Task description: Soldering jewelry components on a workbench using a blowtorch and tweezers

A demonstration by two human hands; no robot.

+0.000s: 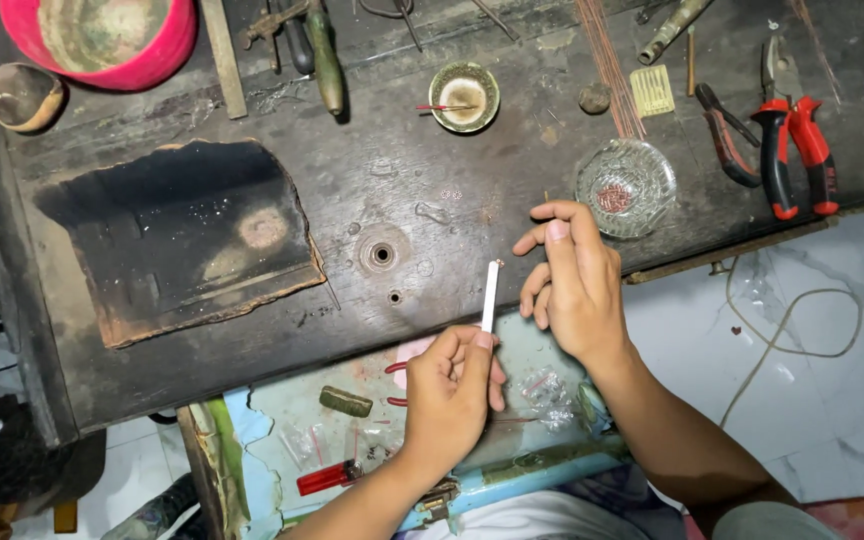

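Left hand (452, 385): pinches a thin white stick (490, 296), held upright over the counter's near edge.
Right hand (574, 280): hovers just beside the stick's tip, fingers loosely curled.
Counter (432, 180): dark, worn wood.
Near right hand: glass dish (625, 187).
Far right: red-handled pliers (797, 140).
Left: charred board (182, 235).

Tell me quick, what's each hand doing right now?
Left hand: closed around a thin white stick, held upright.
Right hand: empty, fingers loosely curled above the workbench edge.

Small clear plastic bags (550, 392) in drawer (282, 420).
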